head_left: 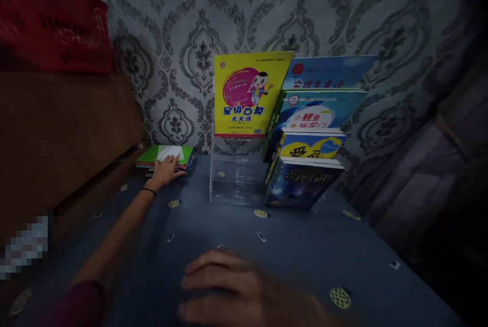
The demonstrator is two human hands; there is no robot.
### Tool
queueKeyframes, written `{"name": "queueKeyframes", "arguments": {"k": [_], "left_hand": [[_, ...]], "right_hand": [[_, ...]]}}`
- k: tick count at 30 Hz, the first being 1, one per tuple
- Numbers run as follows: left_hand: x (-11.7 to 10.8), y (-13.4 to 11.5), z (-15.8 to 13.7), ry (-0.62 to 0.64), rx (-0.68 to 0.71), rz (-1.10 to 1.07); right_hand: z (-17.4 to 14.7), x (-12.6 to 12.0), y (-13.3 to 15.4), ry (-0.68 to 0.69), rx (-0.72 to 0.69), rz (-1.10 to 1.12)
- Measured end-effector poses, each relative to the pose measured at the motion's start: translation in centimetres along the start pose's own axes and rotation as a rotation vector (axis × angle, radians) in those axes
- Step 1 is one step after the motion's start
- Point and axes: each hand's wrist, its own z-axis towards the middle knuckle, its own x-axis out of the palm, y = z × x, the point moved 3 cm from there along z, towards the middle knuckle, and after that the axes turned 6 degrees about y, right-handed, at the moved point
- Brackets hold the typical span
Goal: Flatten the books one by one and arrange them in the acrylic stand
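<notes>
Blue table (229, 230), just 1. 1 clear rack (238, 196) on it: 4 front covers (312, 113) showing right side, 1 yellow book (244, 98) left. 1 book stack (147, 156), back left near wall; can't count layers. 2 hands: left hand (166, 168) on stack, fingers spread, grip unclear; right hand (229, 284) blurry, half-open, nothing visible in it. Imo: thumb low, fingers flat, edges squared.
</notes>
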Motion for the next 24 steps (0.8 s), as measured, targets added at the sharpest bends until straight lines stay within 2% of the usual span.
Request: {"name": "queueKeyframes", "arguments": {"k": [3,5,9,13,19,24], "left_hand": [[-0.3,0.0,-0.5,-0.008,0.002,-0.026],[-0.7,0.1,-0.9,-0.022,0.019,-0.023],[-1.3,0.3,-1.8,-0.033,0.044,0.011],[-1.6,0.2,-2.5,-0.028,0.056,0.051],[-1.8,-0.2,-4.3,-0.019,0.089,0.102],[-1.6,-0.4,-7.6,0.029,0.14,0.119]], "right_hand": [[-1.4,2.0,-2.7,-0.059,0.056,0.014],[-2.4,3.5,-4.0,-0.046,0.111,0.056],[-3.6,5.9,-6.3,-0.056,0.215,0.135],[-4.4,7.9,-8.5,-0.129,0.281,0.202],[-5.8,9.1,-10.9,-0.197,0.432,0.265],[-6.2,8.9,-11.4,-0.249,0.475,0.299]]}}
